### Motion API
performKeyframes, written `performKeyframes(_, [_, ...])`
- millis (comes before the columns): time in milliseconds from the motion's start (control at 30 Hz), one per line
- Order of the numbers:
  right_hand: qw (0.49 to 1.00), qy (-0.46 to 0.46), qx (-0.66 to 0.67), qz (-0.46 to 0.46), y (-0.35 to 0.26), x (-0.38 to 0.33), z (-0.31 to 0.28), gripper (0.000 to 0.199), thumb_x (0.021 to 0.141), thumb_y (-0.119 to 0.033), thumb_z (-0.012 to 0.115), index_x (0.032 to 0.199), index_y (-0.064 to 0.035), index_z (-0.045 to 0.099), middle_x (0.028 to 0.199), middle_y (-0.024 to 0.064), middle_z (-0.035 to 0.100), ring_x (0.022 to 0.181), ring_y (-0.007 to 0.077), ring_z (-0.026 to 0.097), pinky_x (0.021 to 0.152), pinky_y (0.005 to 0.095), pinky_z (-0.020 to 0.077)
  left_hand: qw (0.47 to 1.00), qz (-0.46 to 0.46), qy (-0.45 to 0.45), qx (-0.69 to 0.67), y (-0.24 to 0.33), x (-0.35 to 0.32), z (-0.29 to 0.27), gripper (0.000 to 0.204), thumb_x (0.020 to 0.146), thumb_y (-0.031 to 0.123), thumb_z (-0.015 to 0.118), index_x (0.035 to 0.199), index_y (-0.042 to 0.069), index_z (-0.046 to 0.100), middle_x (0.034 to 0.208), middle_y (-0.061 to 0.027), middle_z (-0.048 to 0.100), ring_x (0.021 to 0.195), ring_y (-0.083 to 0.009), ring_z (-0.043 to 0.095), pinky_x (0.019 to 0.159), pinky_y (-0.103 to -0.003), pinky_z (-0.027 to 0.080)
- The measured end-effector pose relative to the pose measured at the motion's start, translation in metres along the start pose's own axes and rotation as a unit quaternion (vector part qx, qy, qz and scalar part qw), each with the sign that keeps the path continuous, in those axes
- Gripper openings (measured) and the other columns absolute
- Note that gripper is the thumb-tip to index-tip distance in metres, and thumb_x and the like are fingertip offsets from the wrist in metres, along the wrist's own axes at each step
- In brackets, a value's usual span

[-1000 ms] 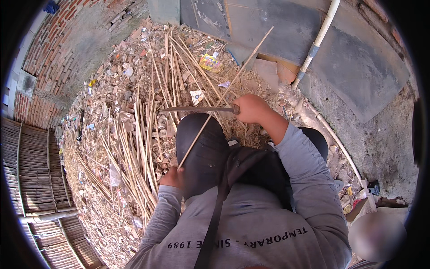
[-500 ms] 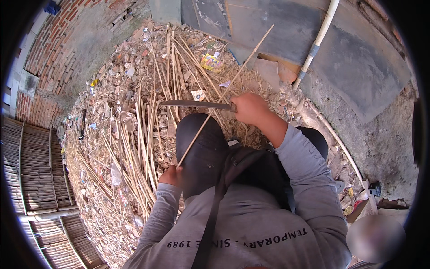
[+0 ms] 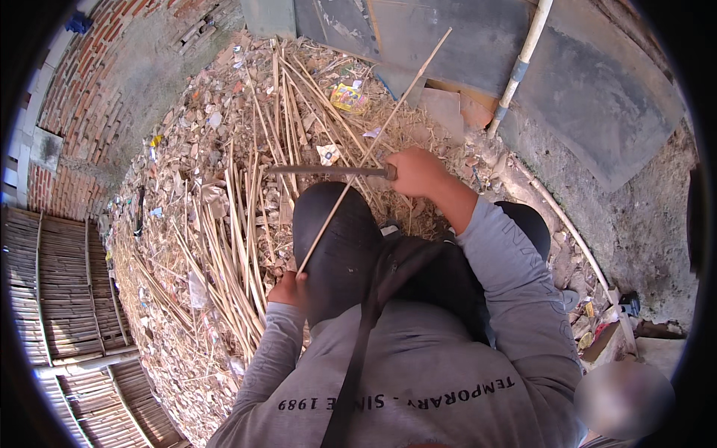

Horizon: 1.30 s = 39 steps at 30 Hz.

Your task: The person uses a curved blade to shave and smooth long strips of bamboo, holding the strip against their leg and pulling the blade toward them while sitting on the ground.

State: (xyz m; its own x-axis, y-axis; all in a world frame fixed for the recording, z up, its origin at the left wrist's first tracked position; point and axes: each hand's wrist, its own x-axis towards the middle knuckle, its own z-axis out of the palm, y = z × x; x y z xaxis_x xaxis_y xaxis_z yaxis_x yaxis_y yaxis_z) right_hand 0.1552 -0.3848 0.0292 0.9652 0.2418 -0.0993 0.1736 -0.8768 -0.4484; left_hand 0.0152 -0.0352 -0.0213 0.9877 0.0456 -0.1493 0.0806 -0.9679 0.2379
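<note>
My left hand (image 3: 287, 290) is closed around the lower end of a long, thin bamboo stick (image 3: 326, 224), beside my left knee. From there the stick slants up and to the right across the dark trouser leg, its far end well beyond the knee. In my right hand (image 3: 420, 173) is the handle of a machete (image 3: 328, 171), the fingers wrapped round it. Its long dark blade points left and crosses the stick just past the knee. Whether the edge presses on the stick I cannot tell.
Many split bamboo strips (image 3: 239, 224) lie on the littered ground at left and ahead. A yellow wrapper (image 3: 348, 98) lies among the rubble. Grey panels (image 3: 597, 104) and a pale pole (image 3: 520, 67) lean at the right. A bamboo screen (image 3: 63, 284) stands at far left.
The machete has turned slightly, its blade now lying almost level across the stick. Both hands keep their holds and have barely moved. The whole view has shifted a little.
</note>
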Motion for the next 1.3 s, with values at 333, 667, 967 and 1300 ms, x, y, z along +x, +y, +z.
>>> performKeyframes(333, [0.999,-0.007,-0.036,0.024,-0.007,0.000,-0.014,0.023,0.072,-0.015,0.061,0.094,-0.0097,0.067,0.092,0.0147,0.068,0.092,0.0340,0.065,0.078,0.0462,0.0519,0.999,0.010,0.036,0.010,0.000,0.000,-0.003,0.035,0.092,0.040,0.053,0.085,0.005,0.056,0.079,-0.0252,0.064,0.075,-0.0459,0.062,0.065,-0.053,0.047])
performKeyframes(667, [0.998,0.040,-0.030,0.024,0.008,0.001,-0.009,0.025,0.073,-0.018,0.062,0.097,-0.0120,0.066,0.091,0.0144,0.068,0.092,0.0325,0.065,0.078,0.0454,0.0517,0.998,0.038,0.027,0.036,-0.001,-0.003,-0.018,0.031,0.094,0.033,0.051,0.084,0.004,0.054,0.068,-0.0242,0.061,0.067,-0.0453,0.060,0.060,-0.054,0.046])
performKeyframes(967, [0.974,0.156,0.076,0.145,0.066,0.019,-0.027,0.032,0.074,-0.022,0.064,0.103,-0.0087,0.066,0.095,0.0181,0.068,0.094,0.0353,0.064,0.081,0.0443,0.0510,0.999,0.040,-0.027,-0.005,-0.001,-0.004,-0.035,0.039,0.098,0.038,0.043,0.086,0.002,0.054,0.067,-0.0254,0.059,0.070,-0.0480,0.058,0.062,-0.052,0.045])
performKeyframes(1300, [0.973,0.149,0.175,-0.002,0.062,0.033,-0.051,0.046,0.074,-0.031,0.075,0.107,-0.0007,0.064,0.089,0.0211,0.066,0.083,0.0334,0.065,0.074,0.0394,0.0495,0.995,0.023,0.012,-0.101,-0.007,-0.025,-0.028,0.045,0.096,0.041,0.043,0.081,0.001,0.054,0.067,-0.0257,0.057,0.068,-0.0453,0.060,0.061,-0.049,0.045])
